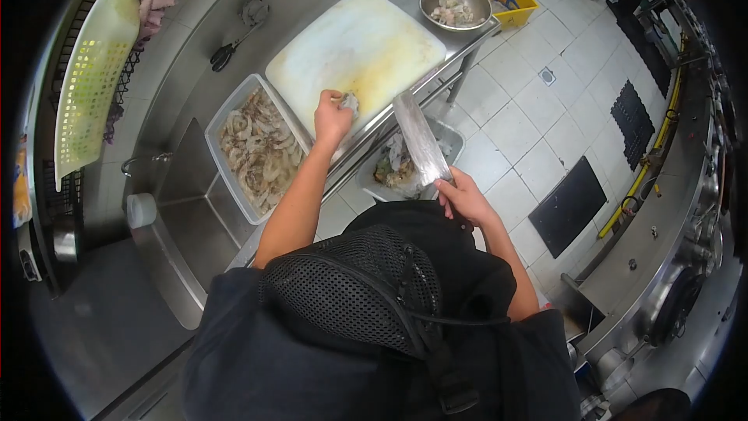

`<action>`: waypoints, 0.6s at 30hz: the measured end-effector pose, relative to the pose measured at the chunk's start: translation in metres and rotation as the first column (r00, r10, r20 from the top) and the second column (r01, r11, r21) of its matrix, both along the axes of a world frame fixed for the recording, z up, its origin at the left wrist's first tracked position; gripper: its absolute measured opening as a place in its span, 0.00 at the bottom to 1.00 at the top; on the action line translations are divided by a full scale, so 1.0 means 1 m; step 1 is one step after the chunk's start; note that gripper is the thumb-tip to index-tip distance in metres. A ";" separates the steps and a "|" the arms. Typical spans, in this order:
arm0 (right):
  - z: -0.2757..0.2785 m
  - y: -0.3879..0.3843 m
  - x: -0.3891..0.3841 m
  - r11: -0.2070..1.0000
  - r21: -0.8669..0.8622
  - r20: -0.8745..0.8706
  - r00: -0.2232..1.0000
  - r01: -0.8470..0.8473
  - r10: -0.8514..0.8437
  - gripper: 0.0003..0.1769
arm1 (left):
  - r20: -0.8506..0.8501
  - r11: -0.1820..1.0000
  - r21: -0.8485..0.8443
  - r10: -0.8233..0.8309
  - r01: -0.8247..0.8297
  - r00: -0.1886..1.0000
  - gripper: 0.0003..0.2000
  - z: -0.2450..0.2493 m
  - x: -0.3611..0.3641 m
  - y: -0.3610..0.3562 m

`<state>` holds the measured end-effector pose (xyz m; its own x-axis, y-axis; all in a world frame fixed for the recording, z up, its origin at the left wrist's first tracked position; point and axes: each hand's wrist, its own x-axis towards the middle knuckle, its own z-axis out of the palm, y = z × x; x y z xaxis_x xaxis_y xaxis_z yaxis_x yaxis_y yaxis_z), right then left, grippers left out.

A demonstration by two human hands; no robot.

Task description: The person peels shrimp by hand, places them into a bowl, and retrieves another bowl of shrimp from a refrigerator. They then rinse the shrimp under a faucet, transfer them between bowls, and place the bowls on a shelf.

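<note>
My left hand [333,118] is closed on a greyish shrimp [351,104], held at the near edge of the white cutting board [354,39]. Wet yellowish stains mark the board beside it. In my right hand [470,201] is a cleaver [421,140], gripped low with its broad blade pointing up toward the board's near corner. A plastic tub [287,115] full of raw shrimp stands left of my left forearm. Below the blade, a lower bin [458,140] holds shells and scraps, partly hidden by the cleaver.
A metal bowl [481,12] with peeled shrimp pieces sits at the counter's far right corner. Behind it is a yellow bin [520,17]. Black-handled scissors [222,57] lie on the steel counter. The sink [179,257] is on the left, tiled floor [506,125] on the right.
</note>
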<state>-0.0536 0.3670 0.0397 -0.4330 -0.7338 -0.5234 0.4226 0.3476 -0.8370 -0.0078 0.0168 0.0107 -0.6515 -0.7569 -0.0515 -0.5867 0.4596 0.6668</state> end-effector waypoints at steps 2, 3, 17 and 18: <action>0.003 -0.003 0.000 0.999 -0.026 0.005 1.000 0.020 -0.020 0.14 | -0.127 0.886 0.454 0.170 -0.096 0.977 0.22 0.002 0.002 -0.004; 0.004 -0.005 0.000 0.998 -0.045 0.018 0.999 0.039 -0.038 0.14 | -0.135 0.890 0.447 0.163 -0.087 0.977 0.22 0.002 0.003 -0.008; 0.006 -0.011 0.005 0.993 -0.047 0.017 0.994 0.112 -0.111 0.15 | -0.401 0.603 0.778 0.264 0.175 0.877 0.12 0.033 -0.026 -0.006; 0.007 -0.009 0.005 0.992 -0.044 0.002 0.993 0.121 -0.121 0.15 | -0.413 0.597 0.779 0.257 0.192 0.874 0.12 0.038 -0.039 -0.004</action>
<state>-0.0491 0.3585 0.0463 -0.5205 -0.6981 -0.4917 0.4591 0.2567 -0.8505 -0.0472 0.0127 0.0483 -0.7377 -0.5804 -0.3450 -0.1265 -0.3832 0.9150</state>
